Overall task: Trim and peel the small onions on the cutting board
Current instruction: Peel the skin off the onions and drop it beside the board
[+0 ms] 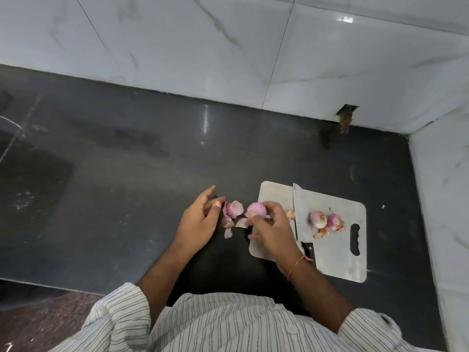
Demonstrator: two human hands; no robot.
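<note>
My right hand (pixel 272 228) grips a peeled pink onion (pixel 256 209) just left of the grey cutting board (pixel 337 255). To its left my left hand (pixel 200 221) hovers over the dark counter, fingers apart and empty. Between the two hands, loose pink onion skins (pixel 233 214) lie on the counter. Two small onions (pixel 326 219) with skin on rest on the board beside a few peel scraps. A cleaver (pixel 300 212) lies flat on the board, blade pointing away, its black handle (pixel 310 252) partly hidden by my right wrist.
The dark stone counter (pixel 152 153) stretches left and back to a white tiled wall (pixel 228 47). Another tiled wall (pixel 446 199) closes the right side. The counter's front edge runs at lower left.
</note>
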